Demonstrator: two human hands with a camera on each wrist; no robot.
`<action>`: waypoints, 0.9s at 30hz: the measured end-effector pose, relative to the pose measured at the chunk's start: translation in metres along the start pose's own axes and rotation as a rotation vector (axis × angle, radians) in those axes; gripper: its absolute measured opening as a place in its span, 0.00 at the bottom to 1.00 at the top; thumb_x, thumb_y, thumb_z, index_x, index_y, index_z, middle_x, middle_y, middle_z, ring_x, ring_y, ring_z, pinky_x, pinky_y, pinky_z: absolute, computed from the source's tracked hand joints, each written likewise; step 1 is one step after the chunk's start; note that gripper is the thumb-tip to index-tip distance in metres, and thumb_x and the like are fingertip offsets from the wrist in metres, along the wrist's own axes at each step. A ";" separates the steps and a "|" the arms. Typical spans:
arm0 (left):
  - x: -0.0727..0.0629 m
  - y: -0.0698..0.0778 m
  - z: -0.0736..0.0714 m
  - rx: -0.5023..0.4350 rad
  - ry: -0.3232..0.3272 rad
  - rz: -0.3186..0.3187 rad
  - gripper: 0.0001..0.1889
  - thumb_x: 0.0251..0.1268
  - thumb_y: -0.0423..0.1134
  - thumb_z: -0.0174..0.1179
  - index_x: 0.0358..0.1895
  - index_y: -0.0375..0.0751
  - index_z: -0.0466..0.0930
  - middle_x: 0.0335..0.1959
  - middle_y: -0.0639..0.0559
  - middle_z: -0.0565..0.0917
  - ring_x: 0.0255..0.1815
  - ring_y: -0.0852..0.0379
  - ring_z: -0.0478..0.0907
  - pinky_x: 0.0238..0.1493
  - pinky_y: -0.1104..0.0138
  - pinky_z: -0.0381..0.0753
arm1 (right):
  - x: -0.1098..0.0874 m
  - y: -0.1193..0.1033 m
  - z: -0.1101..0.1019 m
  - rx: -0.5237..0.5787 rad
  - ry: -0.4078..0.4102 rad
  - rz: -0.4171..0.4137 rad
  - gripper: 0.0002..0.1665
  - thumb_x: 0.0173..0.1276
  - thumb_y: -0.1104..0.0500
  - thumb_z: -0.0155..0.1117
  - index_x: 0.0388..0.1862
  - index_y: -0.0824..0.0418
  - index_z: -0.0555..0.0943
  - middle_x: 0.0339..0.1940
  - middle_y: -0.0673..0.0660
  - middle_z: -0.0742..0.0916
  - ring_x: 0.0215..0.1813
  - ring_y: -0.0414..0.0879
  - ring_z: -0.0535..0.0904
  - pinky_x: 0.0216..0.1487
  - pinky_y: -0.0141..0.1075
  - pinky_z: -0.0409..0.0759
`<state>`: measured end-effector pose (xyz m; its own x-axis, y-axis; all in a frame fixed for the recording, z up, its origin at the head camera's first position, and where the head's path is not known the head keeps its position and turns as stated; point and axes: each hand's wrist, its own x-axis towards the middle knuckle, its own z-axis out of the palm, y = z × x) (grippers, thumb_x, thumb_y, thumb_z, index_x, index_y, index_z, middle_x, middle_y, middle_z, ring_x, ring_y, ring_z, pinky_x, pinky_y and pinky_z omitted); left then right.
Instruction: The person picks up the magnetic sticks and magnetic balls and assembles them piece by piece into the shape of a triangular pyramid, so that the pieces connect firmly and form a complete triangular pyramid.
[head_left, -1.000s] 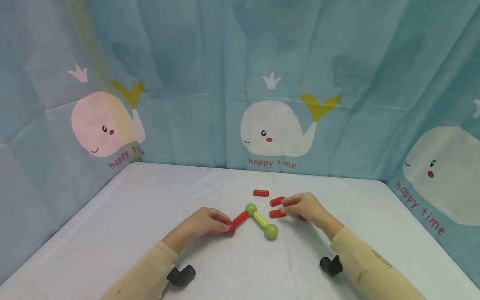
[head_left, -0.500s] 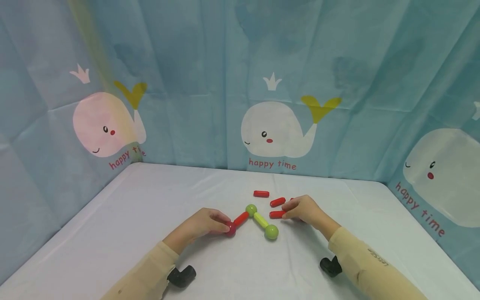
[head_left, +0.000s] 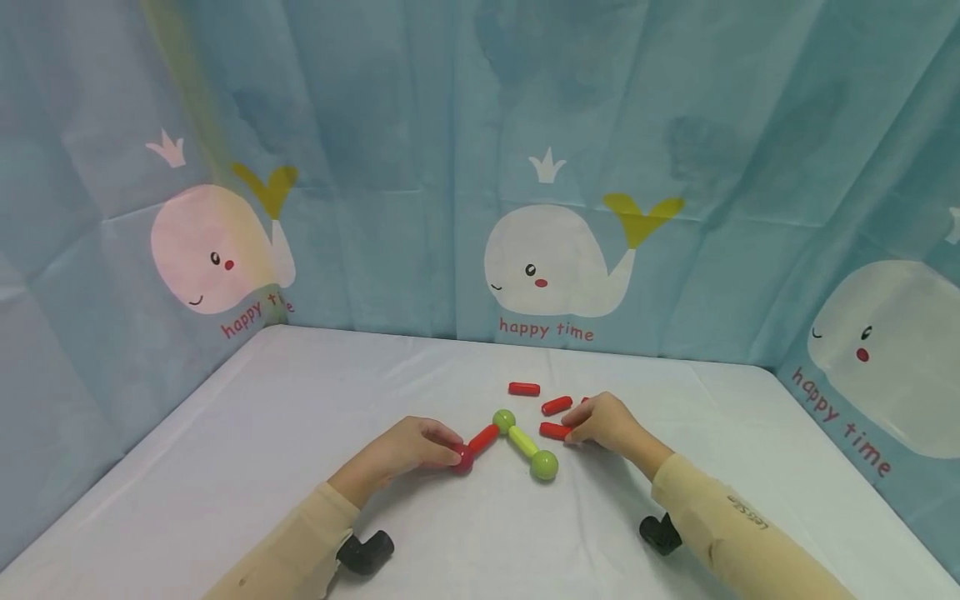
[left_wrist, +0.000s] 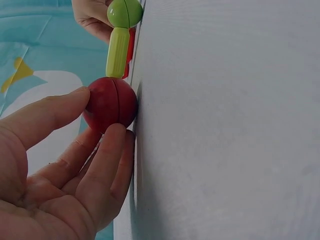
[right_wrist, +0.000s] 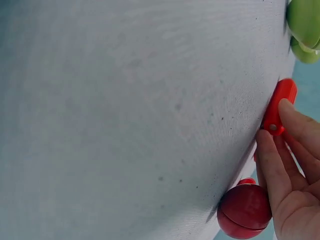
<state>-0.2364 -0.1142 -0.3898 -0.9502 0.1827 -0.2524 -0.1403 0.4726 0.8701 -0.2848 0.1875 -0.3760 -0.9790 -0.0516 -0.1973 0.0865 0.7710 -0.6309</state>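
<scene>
Behind the left hand (head_left: 411,446): beige sleeve (head_left: 288,533), rounded black fitting (head_left: 367,552). Behind the right hand (head_left: 606,422): dark-lettered beige sleeve (head_left: 738,527), second black fitting (head_left: 660,534).

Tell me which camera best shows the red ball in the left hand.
Left wrist: the red ball looks large and mostly unobstructed. The head view shows it small, partly covered by the left hand; the right wrist view shows only another red ball.

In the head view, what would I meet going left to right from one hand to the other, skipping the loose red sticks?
Left hand, red ball, red stick, far green ball, yellow-green stick, near green ball, right hand.
</scene>
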 end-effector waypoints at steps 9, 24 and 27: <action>-0.001 0.002 0.001 0.020 0.013 -0.009 0.12 0.55 0.39 0.71 0.44 0.46 0.87 0.44 0.51 0.85 0.48 0.53 0.78 0.48 0.59 0.81 | -0.005 -0.001 0.000 0.027 0.012 0.005 0.13 0.59 0.61 0.74 0.44 0.61 0.89 0.43 0.57 0.86 0.38 0.46 0.78 0.39 0.33 0.83; -0.001 0.001 0.001 0.019 0.016 -0.009 0.12 0.55 0.38 0.71 0.44 0.45 0.87 0.43 0.52 0.86 0.47 0.54 0.78 0.48 0.59 0.81 | -0.028 -0.005 -0.007 0.129 0.028 0.001 0.15 0.60 0.58 0.74 0.47 0.55 0.89 0.47 0.54 0.88 0.48 0.49 0.78 0.44 0.38 0.83; -0.001 0.001 0.001 0.019 0.017 -0.016 0.12 0.55 0.39 0.72 0.44 0.46 0.87 0.44 0.52 0.86 0.47 0.53 0.78 0.48 0.59 0.81 | -0.034 -0.009 -0.007 0.128 0.023 -0.012 0.16 0.59 0.56 0.75 0.47 0.54 0.89 0.45 0.52 0.89 0.48 0.48 0.78 0.46 0.40 0.83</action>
<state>-0.2356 -0.1127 -0.3889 -0.9525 0.1608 -0.2587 -0.1501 0.4913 0.8579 -0.2540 0.1872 -0.3584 -0.9839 -0.0448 -0.1728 0.0960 0.6834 -0.7237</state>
